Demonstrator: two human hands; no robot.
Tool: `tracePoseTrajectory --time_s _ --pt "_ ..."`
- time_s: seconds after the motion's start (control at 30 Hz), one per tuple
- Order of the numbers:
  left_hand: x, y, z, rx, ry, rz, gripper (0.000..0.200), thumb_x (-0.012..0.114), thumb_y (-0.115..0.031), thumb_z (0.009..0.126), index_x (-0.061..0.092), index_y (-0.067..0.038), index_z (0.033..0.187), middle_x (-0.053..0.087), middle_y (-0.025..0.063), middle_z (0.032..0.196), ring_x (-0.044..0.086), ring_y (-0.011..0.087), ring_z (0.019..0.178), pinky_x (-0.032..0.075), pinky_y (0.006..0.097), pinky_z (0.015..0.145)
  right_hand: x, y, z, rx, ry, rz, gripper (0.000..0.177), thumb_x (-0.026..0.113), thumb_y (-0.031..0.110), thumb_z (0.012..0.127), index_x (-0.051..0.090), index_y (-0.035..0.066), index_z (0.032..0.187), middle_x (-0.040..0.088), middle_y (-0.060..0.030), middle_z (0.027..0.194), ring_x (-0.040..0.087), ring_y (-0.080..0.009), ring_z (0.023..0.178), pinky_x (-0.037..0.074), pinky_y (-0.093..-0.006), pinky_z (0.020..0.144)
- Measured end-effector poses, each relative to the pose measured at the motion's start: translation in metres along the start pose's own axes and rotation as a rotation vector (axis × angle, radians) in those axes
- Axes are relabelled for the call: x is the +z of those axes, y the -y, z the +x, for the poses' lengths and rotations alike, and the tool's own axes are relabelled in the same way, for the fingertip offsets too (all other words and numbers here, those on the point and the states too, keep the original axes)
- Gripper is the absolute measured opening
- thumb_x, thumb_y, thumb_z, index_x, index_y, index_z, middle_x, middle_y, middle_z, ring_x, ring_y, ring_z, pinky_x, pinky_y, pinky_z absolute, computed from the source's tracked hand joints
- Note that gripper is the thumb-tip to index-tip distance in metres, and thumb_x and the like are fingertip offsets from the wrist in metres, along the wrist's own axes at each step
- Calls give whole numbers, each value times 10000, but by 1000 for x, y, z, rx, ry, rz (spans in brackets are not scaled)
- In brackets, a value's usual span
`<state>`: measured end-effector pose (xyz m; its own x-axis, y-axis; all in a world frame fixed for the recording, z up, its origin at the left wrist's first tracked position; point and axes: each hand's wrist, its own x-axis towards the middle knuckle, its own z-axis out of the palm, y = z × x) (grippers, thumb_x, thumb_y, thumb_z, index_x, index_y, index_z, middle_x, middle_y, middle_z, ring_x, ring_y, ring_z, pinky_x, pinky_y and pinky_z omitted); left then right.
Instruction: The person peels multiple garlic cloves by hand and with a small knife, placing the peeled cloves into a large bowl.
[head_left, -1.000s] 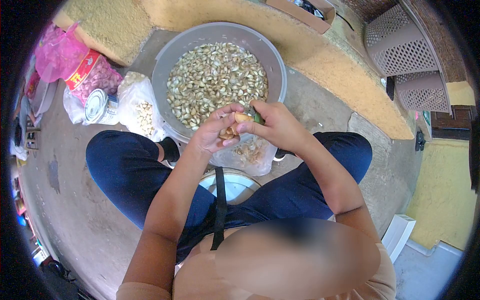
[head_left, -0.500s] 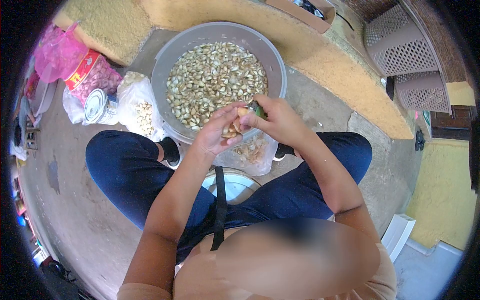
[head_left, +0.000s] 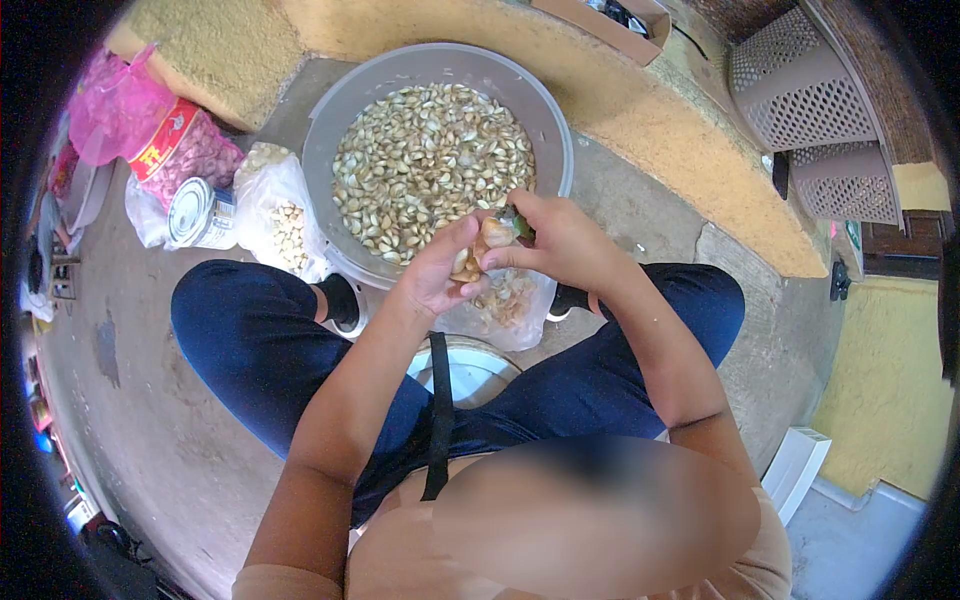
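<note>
The left hand (head_left: pixel 437 275), cupping cloves (head_left: pixel 462 268), has pressed closer to the right hand (head_left: pixel 562 243) pinching a clove (head_left: pixel 495 234).

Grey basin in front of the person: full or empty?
Partly full. The grey basin holds a heap of garlic cloves that hides its bottom, but a band of bare wall shows below the rim.

home courtyard, bare concrete floor (head_left: pixel 140 420), yellow plastered ledge (head_left: pixel 640 110), basin (head_left: pixel 345 110) of garlic cloves (head_left: pixel 430 160)

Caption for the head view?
Left hand holds a pale garlic clove, right hand a small green-handled tool, by a round grey plastic basin of cloves.
</note>
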<state>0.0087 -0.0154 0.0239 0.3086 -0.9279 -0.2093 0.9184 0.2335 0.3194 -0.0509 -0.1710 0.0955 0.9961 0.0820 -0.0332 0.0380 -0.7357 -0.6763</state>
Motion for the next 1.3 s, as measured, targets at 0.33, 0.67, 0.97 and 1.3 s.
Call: tracePoseTrajectory --time_s 0.33,0.67,0.97,1.3 --pt "-8 5 2 -75 28 -21 322 497 -381 820 471 -103 981 524 38 749 466 70 555 320 150 329 -5 2 -1 -21 70 3 514 672 436 625 454 16 825 521 -175 673 534 -351 639 401 -368 543" --pt "-6 12 5 -179 164 -167 403 475 -439 814 445 -102 1032 467 22 695 427 85 651 284 135 340 -8 3 1 -151 53 -203 492 566 497 687 451 28 785 553 -187 662 561 -358 665 440 -414 575" --pt "-4 12 4 -157 113 -133 415 420 -460 830 455 -93 1020 460 11 697 416 78 649 299 138 363 2 -2 1 -216 -54 -245 470 541 500 703 455 42 763 552 -158 646 564 -331 629 440 -397 549" --pt "-7 14 5 -113 248 -207 426 430 -463 823 437 -117 1071 477 30 771 416 97 671 306 135 368 1 6 1 -152 -88 -167 528 585 535 643 460 31 738 536 -156 657 557 -335 640 435 -388 546"
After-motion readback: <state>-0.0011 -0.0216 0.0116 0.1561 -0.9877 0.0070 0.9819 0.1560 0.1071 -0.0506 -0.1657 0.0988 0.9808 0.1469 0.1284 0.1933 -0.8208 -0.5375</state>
